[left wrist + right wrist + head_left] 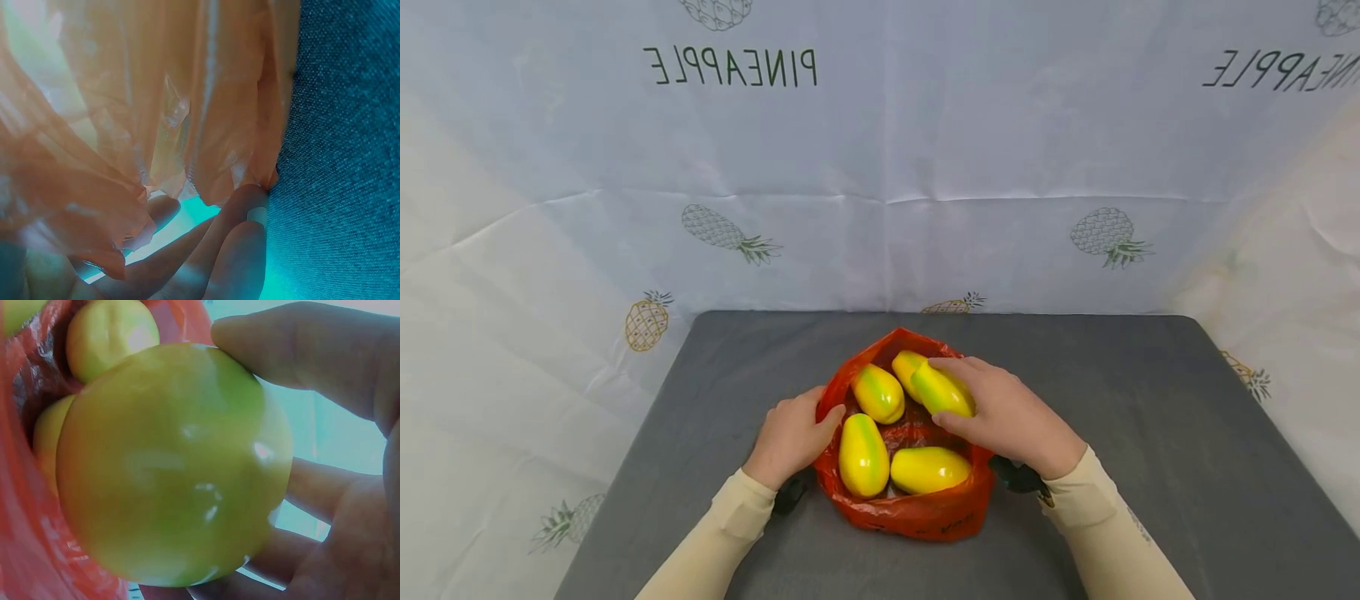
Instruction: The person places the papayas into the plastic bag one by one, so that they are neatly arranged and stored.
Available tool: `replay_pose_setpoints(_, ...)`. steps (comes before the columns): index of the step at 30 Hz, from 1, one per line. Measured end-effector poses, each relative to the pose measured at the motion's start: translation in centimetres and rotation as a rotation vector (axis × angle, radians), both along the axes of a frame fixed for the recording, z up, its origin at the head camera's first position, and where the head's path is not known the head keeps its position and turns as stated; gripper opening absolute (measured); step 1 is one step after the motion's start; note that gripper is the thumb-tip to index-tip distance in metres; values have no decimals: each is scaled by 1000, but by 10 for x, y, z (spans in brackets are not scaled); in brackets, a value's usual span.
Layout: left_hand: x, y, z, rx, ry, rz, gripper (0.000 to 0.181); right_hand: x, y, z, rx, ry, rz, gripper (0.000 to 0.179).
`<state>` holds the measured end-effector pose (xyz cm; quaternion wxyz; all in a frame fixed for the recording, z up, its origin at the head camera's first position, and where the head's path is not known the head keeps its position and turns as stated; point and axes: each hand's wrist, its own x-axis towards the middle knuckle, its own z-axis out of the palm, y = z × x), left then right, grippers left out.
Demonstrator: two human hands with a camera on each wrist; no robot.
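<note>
A red plastic bag (917,517) stands with its mouth open on the dark table, several shiny yellow-green papayas inside it. At the bag's left rim my left hand (793,437) pinches the plastic, thumb over the inner side and fingers outside. In the left wrist view those fingers (206,256) touch the bag's crinkled lower folds (231,150). My right hand (1011,412) grips one papaya (942,390) above the bag's right side, thumb and fingers around it. The right wrist view shows this papaya (175,469) up close, covering part of the others behind. Among those in the bag are a left front papaya (863,457) and a right front papaya (929,471).
The dark grey table (760,358) extends around the bag. Behind it and at both sides hangs a white cloth (970,150) printed with pineapples. Dark bands are partly seen at both wrists.
</note>
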<state>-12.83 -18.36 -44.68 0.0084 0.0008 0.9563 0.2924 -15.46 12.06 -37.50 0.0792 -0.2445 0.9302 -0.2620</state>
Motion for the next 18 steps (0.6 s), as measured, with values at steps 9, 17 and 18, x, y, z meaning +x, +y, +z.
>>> replay_pose_setpoints(9,-1,0,-1,1,-3,1,25,0,-7,-7,57,-17,28,69)
replay_pose_setpoints(17,-1,0,-1,4,0,0,25,-1,-9,-13,84,-27,36,67)
replay_pose_setpoints(18,-1,0,-1,4,-1,1,25,-1,-9,-14,82,-32,36,67)
